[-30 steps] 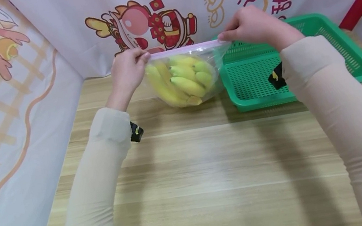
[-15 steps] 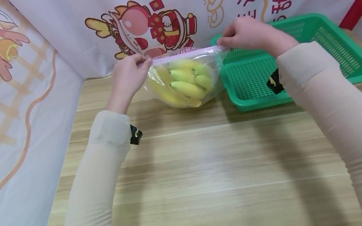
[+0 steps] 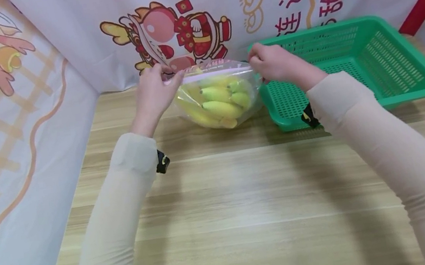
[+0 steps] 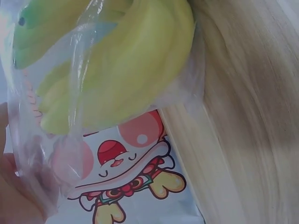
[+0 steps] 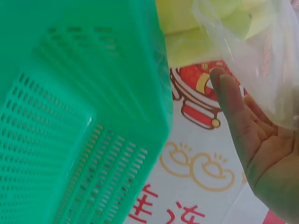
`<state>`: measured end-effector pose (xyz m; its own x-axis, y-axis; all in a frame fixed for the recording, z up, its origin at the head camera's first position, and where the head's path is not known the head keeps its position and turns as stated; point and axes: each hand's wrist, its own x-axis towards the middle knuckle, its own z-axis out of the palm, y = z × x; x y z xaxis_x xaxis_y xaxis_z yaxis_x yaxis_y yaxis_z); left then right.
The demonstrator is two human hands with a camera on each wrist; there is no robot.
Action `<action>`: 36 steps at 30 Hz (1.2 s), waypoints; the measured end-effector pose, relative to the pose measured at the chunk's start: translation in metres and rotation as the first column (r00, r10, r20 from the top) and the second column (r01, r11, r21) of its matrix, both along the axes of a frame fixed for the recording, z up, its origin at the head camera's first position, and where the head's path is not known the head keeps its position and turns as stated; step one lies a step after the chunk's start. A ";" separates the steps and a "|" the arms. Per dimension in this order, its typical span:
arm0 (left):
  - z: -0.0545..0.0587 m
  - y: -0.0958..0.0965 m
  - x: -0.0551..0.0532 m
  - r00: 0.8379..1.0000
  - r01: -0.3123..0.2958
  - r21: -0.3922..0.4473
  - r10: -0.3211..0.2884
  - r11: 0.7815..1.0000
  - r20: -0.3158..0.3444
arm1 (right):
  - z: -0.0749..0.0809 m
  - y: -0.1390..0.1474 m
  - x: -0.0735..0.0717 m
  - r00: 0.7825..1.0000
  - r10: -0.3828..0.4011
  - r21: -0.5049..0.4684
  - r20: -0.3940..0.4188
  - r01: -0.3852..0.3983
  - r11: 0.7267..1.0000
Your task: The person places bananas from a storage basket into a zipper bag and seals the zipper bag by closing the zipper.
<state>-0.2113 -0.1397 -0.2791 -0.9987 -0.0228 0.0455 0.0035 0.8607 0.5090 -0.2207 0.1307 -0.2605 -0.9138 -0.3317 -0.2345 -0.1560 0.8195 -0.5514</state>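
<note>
A clear zip bag [image 3: 219,74] with a pale pink strip along its top holds yellow bananas [image 3: 222,108], some greenish at the tips. It rests on the wooden table near the back cloth. My left hand [image 3: 154,94] pinches the bag's upper left corner; in the left wrist view only part of this hand [image 4: 13,191] shows, beside the bananas [image 4: 126,65]. At the upper right corner, my right hand [image 3: 279,64] holds the plastic between thumb and fingers. The right wrist view shows that hand [image 5: 271,154] against the bag [image 5: 268,60], the thumb mostly hidden.
A green perforated basket [image 3: 413,94] stands on the table [image 3: 245,202] just right of the bag, partly under my right forearm. Behind is a white cloth [image 3: 69,30] printed with cartoons and red characters. Another printed cloth [image 3: 61,111] borders the left side.
Both hands have come down, and the bag's top edge has sunk with them. My right hand has also moved left, away from over the basket. The bananas have hardly shifted.
</note>
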 end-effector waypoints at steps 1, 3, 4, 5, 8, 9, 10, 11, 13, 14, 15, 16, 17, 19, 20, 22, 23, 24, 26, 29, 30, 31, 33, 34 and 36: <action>-0.001 0.000 0.000 1.000 -0.005 -0.007 0.005 1.000 0.010 | -0.001 -0.002 0.000 1.000 -0.007 -0.002 0.019 0.007 1.000; -0.002 -0.001 0.000 0.999 -0.011 -0.026 0.013 1.000 0.051 | -0.004 -0.005 0.000 0.999 -0.011 -0.005 0.045 0.012 1.000; -0.003 -0.002 0.000 0.997 -0.008 -0.032 0.011 0.999 0.076 | -0.006 -0.007 0.001 0.998 -0.015 -0.002 0.056 0.015 1.000; -0.004 -0.003 0.000 0.995 -0.004 -0.035 0.007 0.999 0.101 | -0.008 -0.008 0.002 0.998 -0.017 0.004 0.067 0.017 1.000; -0.008 -0.007 0.000 0.987 0.022 -0.033 -0.016 0.999 0.157 | -0.014 -0.014 0.004 0.995 -0.034 0.025 0.097 0.032 0.999; -0.009 -0.008 0.000 0.986 0.029 -0.028 -0.024 0.999 0.168 | -0.016 -0.015 0.005 0.994 -0.044 0.033 0.103 0.041 0.999; -0.011 -0.008 0.000 0.984 0.035 -0.021 -0.031 0.999 0.175 | -0.017 -0.017 0.006 0.992 -0.055 0.038 0.112 0.051 0.998; -0.012 -0.008 -0.001 0.983 0.040 -0.017 -0.037 0.999 0.180 | -0.019 -0.018 0.006 0.991 -0.063 0.034 0.120 0.059 0.998; -0.014 -0.008 -0.003 0.981 0.053 -0.012 -0.049 0.999 0.189 | -0.020 -0.019 0.007 0.986 -0.079 0.022 0.145 0.077 0.997; -0.015 -0.008 -0.003 0.979 0.057 -0.008 -0.054 0.998 0.198 | -0.021 -0.019 0.007 0.984 -0.084 0.013 0.156 0.083 0.996; -0.016 -0.008 -0.003 0.976 0.063 -0.006 -0.061 0.998 0.207 | -0.022 -0.020 0.007 0.983 -0.085 0.002 0.164 0.086 0.996; -0.017 -0.008 -0.003 0.974 0.068 -0.005 -0.065 0.998 0.216 | -0.023 -0.020 0.007 0.982 -0.082 -0.009 0.171 0.085 0.996; -0.018 -0.008 -0.003 0.972 0.073 -0.006 -0.070 0.997 0.225 | -0.023 -0.021 0.007 0.981 -0.080 -0.020 0.175 0.085 0.996; -0.019 -0.008 -0.002 0.969 0.079 -0.002 -0.076 0.997 0.236 | -0.024 -0.022 0.007 0.982 -0.078 -0.024 0.172 0.083 0.996; -0.020 -0.008 -0.002 0.969 0.081 -0.002 -0.079 0.997 0.235 | -0.025 -0.022 0.007 0.983 -0.074 -0.026 0.166 0.079 0.997; -0.021 -0.008 -0.001 0.972 0.083 0.004 -0.082 0.997 0.222 | -0.026 -0.024 0.007 0.985 -0.070 -0.027 0.156 0.075 0.997; -0.022 -0.008 -0.001 0.974 0.085 0.009 -0.085 0.996 0.211 | -0.026 -0.024 0.007 0.986 -0.072 -0.027 0.152 0.076 0.997; -0.023 -0.008 0.000 0.976 0.087 0.013 -0.088 0.996 0.198 | -0.027 -0.025 0.007 0.986 -0.075 -0.030 0.149 0.080 0.996; -0.025 -0.008 0.000 0.981 0.092 0.017 -0.094 0.996 0.170 | -0.029 -0.026 0.007 0.986 -0.083 -0.044 0.146 0.090 0.995; -0.028 -0.009 0.000 0.986 0.103 0.033 -0.107 0.994 0.132 | -0.031 -0.028 0.007 0.984 -0.103 -0.064 0.144 0.113 0.992; -0.030 -0.009 0.000 0.987 0.106 0.037 -0.109 0.994 0.120 | -0.032 -0.029 0.008 0.984 -0.109 -0.073 0.140 0.120 0.990; -0.032 -0.009 -0.001 0.988 0.109 0.043 -0.113 0.993 0.109 | -0.033 -0.029 0.008 0.984 -0.114 -0.080 0.133 0.125 0.989; -0.036 -0.009 -0.001 0.989 0.114 0.050 -0.119 0.992 0.092 | -0.034 -0.031 0.009 0.985 -0.128 -0.096 0.119 0.140 0.985; -0.037 -0.009 -0.001 0.989 0.114 0.053 -0.118 0.992 0.090 | -0.035 -0.031 0.009 0.985 -0.135 -0.099 0.109 0.146 0.984; -0.040 -0.009 -0.001 0.990 0.115 0.054 -0.119 0.992 0.080 | -0.037 -0.033 0.011 0.983 -0.153 -0.114 0.100 0.165 0.980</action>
